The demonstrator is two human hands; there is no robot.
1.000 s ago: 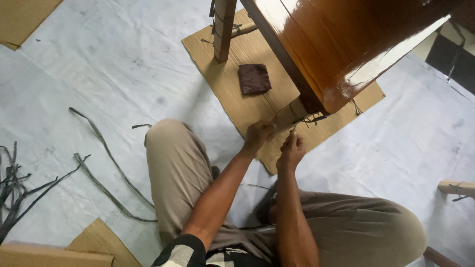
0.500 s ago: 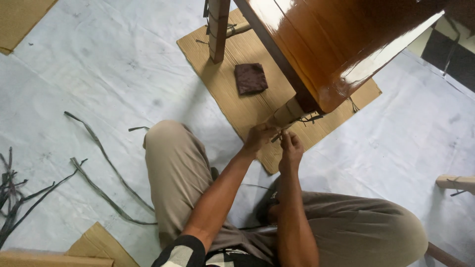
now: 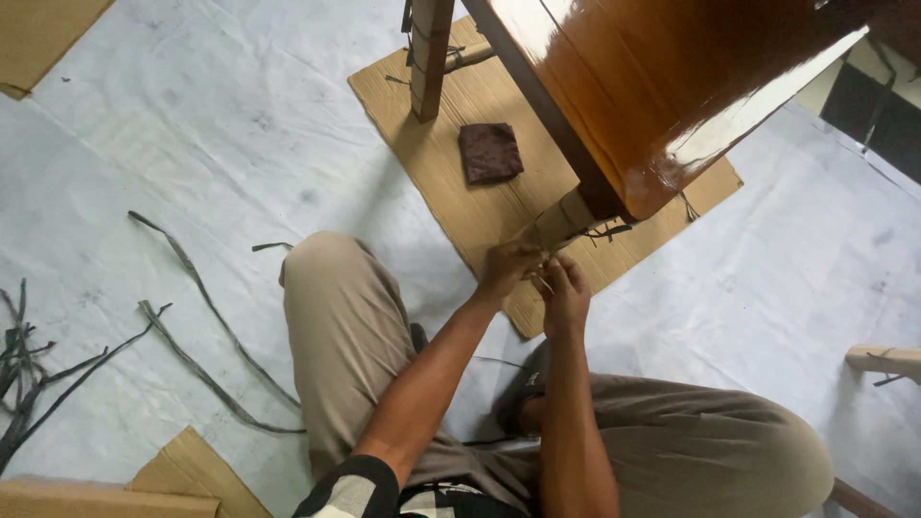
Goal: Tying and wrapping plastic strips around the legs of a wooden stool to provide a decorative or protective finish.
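Note:
A glossy brown wooden piece of furniture (image 3: pixel 662 86) stands on a sheet of cardboard (image 3: pixel 460 173). Its near leg (image 3: pixel 561 219) is pale wood with dark cord (image 3: pixel 606 230) wound at its top. My left hand (image 3: pixel 508 266) and my right hand (image 3: pixel 564 293) are together just below that leg, fingers pinched on a thin strand; the strand itself is too small to make out. A second pale leg (image 3: pixel 430 58) stands at the far side. I sit on the floor with both knees spread.
A dark brown rag (image 3: pixel 489 152) lies on the cardboard. Dark strips (image 3: pixel 192 288) are scattered on the white floor sheet at left. More cardboard (image 3: pixel 192 475) lies at bottom left and top left. Another wooden piece (image 3: pixel 883 360) pokes in at the right edge.
Both hands stay pinched together below the leg, shifting only slightly. The view has drifted a little.

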